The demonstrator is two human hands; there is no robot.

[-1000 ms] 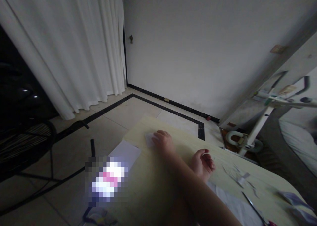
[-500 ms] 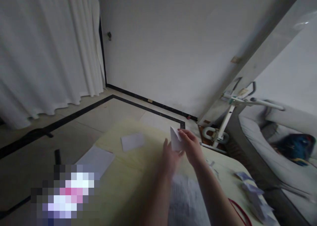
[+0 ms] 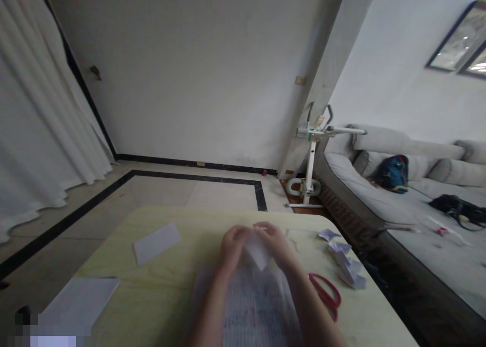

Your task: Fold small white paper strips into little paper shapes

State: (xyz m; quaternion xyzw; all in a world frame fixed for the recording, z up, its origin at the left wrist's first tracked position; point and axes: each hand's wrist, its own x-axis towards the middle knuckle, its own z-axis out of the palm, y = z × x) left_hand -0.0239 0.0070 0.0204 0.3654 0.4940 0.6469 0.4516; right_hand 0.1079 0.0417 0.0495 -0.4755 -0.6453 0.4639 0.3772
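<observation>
Between my two hands is a folded piece of white paper (image 3: 257,251), its lower corner pointing toward me. My left hand (image 3: 232,246) has its fingers closed on the paper's left side. On the other side, my right hand (image 3: 275,240) pinches the upper right edge. Both hands are just above a lined, written-on sheet (image 3: 258,306) lying on the pale yellow table (image 3: 159,296). Motion blur hides the exact folds. Red-handled scissors (image 3: 329,295) lie beside my right forearm.
Several folded paper pieces (image 3: 347,263) lie along the table's right side. A white paper slip (image 3: 157,243) and a stack of white paper (image 3: 81,301) lie on the left. Beyond are a white exercise machine (image 3: 311,164) and a grey sofa (image 3: 360,200).
My view has swung to the right and levelled. My hands have come down closer over the lined sheet, and both now hold the paper from its two sides.
</observation>
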